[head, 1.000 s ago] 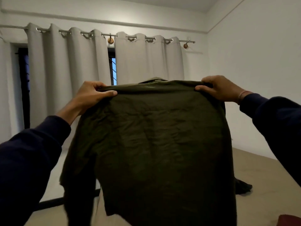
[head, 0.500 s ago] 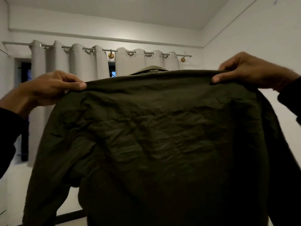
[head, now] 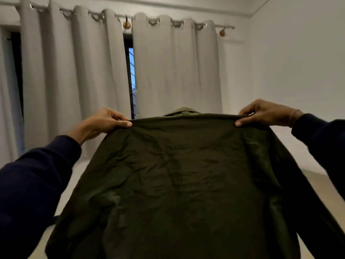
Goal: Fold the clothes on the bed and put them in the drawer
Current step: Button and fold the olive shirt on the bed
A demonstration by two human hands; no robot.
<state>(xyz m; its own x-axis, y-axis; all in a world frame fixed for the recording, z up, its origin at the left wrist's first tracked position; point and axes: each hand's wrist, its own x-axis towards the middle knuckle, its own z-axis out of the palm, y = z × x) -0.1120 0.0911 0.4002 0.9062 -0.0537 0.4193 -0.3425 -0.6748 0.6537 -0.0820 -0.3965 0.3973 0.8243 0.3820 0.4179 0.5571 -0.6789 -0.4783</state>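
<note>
The left hand (head: 104, 121) and right hand (head: 265, 114) each pinch a shoulder of the dark green shirt (head: 177, 184), fingers (head: 242, 122) curled, before the curtain (head: 74, 71).

Grey curtains (head: 74, 81) hang from a rod (head: 224, 26) against white walls (head: 298, 62).

Both arms reach forward in dark navy sleeves, left hand (head: 104, 121) and right hand (head: 265, 114) raised level, each pinching with thumb over curled fingers.
</note>
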